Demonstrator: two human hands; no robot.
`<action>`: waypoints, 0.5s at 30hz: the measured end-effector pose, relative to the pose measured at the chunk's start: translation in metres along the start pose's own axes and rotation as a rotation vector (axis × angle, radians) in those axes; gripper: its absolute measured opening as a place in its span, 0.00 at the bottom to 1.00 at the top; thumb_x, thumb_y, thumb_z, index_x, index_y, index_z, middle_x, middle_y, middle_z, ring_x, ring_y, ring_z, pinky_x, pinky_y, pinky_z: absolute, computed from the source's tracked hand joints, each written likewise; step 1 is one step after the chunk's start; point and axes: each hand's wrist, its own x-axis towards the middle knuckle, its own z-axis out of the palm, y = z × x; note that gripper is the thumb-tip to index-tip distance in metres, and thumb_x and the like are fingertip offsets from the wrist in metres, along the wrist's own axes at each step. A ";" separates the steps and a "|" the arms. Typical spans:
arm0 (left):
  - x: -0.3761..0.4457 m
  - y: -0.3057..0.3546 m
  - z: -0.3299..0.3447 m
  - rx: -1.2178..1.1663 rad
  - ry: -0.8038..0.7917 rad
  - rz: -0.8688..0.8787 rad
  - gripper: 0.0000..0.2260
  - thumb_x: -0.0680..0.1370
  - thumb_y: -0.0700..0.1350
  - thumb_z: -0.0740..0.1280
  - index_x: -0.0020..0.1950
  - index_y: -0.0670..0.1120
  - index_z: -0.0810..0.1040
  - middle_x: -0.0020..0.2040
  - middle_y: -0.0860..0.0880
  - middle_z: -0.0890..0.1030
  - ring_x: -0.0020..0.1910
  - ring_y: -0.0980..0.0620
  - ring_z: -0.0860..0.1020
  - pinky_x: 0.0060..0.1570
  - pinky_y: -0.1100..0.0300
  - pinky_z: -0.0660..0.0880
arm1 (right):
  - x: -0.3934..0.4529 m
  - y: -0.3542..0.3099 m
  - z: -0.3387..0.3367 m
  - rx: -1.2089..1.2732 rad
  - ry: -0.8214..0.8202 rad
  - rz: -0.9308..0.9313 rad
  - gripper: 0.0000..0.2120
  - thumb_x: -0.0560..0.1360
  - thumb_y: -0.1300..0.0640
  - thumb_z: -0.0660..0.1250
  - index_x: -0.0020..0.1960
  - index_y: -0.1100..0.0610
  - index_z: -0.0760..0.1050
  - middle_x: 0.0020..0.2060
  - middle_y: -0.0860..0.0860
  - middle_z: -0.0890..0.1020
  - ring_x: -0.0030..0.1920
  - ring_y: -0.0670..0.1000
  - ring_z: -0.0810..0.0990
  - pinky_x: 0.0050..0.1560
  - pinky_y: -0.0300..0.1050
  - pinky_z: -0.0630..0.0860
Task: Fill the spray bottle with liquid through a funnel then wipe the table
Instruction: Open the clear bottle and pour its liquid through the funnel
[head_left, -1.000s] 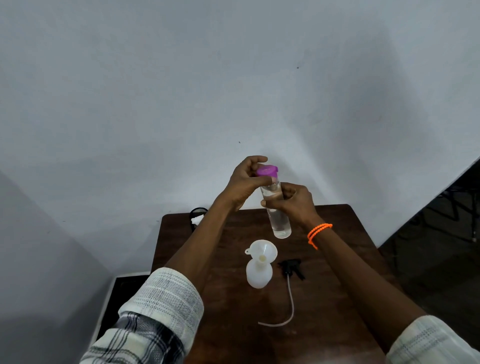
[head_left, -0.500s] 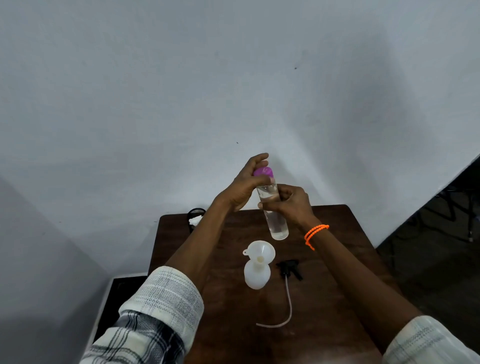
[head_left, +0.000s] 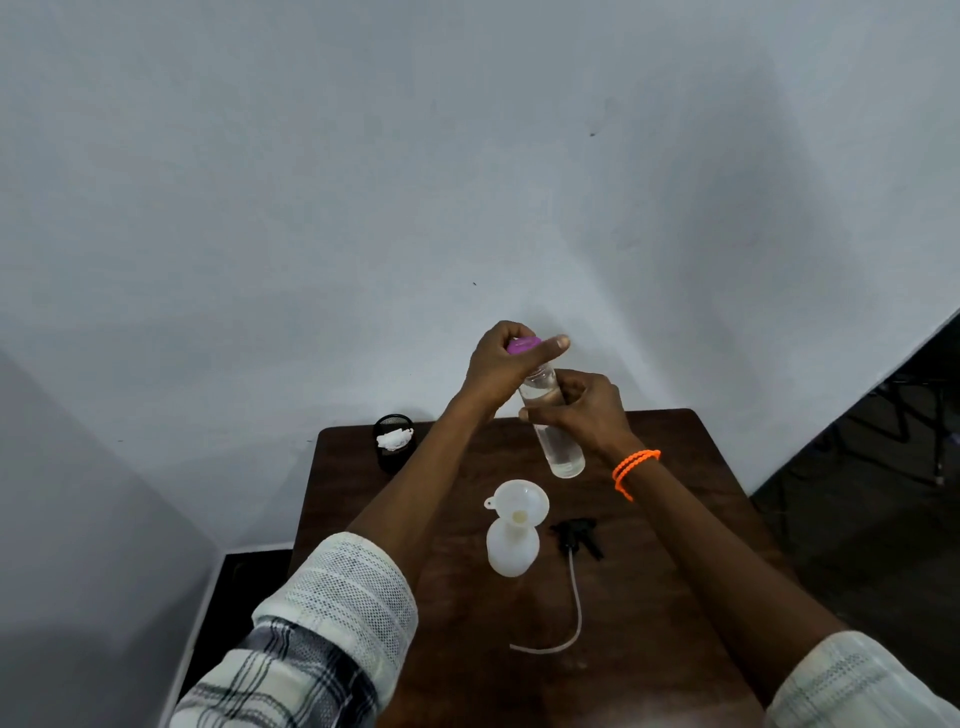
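A clear bottle of liquid (head_left: 558, 447) is held tilted above the far part of the dark wooden table (head_left: 670, 618). My right hand (head_left: 576, 410) grips its body. My left hand (head_left: 501, 366) is curled round its purple cap (head_left: 522, 345), thumb stretched across the top. Below stands the white spray bottle (head_left: 511, 548) with a white funnel (head_left: 521, 500) in its neck. The black spray head (head_left: 574, 532) with its long dip tube (head_left: 571, 613) lies on the table to the right of it.
A black mesh cup (head_left: 393, 457) holding a white cloth (head_left: 394, 438) stands at the table's far left corner. A white wall rises right behind the table. Dark floor lies to the right, and a dark gap lies to the left.
My left hand has turned on the purple cap, its thumb now lying across the top. The clear bottle has stayed at nearly the same height in my right hand.
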 end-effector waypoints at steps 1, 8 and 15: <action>0.002 -0.001 0.000 -0.025 -0.061 -0.014 0.22 0.66 0.58 0.80 0.52 0.47 0.80 0.48 0.51 0.81 0.46 0.55 0.80 0.45 0.62 0.78 | 0.000 0.001 0.000 0.005 0.004 0.003 0.18 0.61 0.50 0.84 0.48 0.51 0.85 0.40 0.47 0.88 0.44 0.47 0.87 0.53 0.56 0.83; 0.002 -0.003 -0.012 -0.177 -0.181 0.049 0.19 0.70 0.37 0.79 0.60 0.42 0.83 0.56 0.45 0.85 0.58 0.45 0.83 0.58 0.53 0.80 | 0.001 0.007 -0.004 0.001 0.011 0.021 0.17 0.61 0.50 0.85 0.46 0.53 0.85 0.40 0.48 0.88 0.43 0.47 0.87 0.52 0.56 0.84; 0.004 0.002 -0.009 -0.230 0.095 0.045 0.20 0.64 0.47 0.84 0.53 0.47 0.85 0.50 0.49 0.87 0.52 0.51 0.84 0.49 0.60 0.82 | 0.000 0.011 -0.004 0.069 0.013 0.016 0.17 0.62 0.54 0.84 0.49 0.51 0.86 0.42 0.47 0.88 0.44 0.48 0.87 0.54 0.56 0.84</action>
